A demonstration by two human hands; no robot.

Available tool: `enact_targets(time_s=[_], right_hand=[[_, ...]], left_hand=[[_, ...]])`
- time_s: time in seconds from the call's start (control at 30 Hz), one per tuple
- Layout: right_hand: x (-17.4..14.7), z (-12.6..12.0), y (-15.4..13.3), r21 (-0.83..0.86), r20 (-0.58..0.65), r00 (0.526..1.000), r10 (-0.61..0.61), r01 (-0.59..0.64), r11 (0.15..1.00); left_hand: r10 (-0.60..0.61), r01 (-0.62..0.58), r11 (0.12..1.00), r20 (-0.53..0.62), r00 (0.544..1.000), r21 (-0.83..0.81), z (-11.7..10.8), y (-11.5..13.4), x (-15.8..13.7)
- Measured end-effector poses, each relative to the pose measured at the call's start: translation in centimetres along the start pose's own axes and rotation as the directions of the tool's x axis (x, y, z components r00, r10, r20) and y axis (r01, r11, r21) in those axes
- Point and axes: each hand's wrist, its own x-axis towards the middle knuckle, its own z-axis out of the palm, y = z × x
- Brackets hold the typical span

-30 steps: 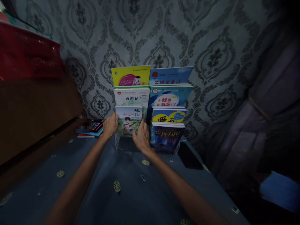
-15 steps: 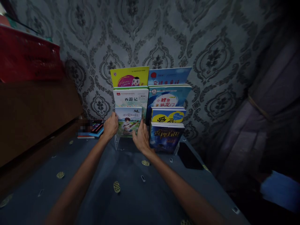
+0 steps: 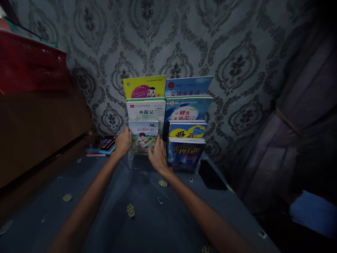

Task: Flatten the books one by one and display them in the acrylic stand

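Note:
A small book (image 3: 143, 137) with a guitar-playing figure on its cover stands upright at the front left of a clear tiered book stand (image 3: 131, 162). My left hand (image 3: 123, 141) grips its left edge, fingers curled behind the cover. At the right edge is my right hand (image 3: 158, 155), its fingers closed around that side. Behind this book rise a white book (image 3: 146, 109) and a yellow book (image 3: 144, 87). The right column carries a light-blue book (image 3: 188, 88), a teal book (image 3: 187, 108), a yellow-and-blue book (image 3: 187, 130) and a dark-blue book (image 3: 186, 154).
A black flat object (image 3: 212, 175) lies right of the stand. Several books (image 3: 106, 146) lie stacked at the left, near a brown box (image 3: 42, 126) with a red container (image 3: 31, 63) on top. Patterned wallpaper (image 3: 237, 66) is behind; a tied curtain (image 3: 286, 119) hangs right.
Both hands stay at the sides of the small book, which remains at the front left of the stand. The whole view has shifted very slightly.

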Motion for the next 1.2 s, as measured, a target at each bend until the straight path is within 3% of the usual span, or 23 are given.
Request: enact_targets(time_s=[0.6,1.2], right_hand=[[-1.0,0.2,0.3,0.08,0.0,0.998,-0.067,0.067,0.995],[-2.1,0.3,1.0,0.052,-0.011,0.995,-0.102,0.102,0.993]], left_hand=[[-0.006,0.005,0.998,-0.024,1.0,-0.06,0.0,-0.5,-1.0],[0.009,-0.015,0.984,-0.033,0.999,-0.177,0.5,-1.4,-2.5]])
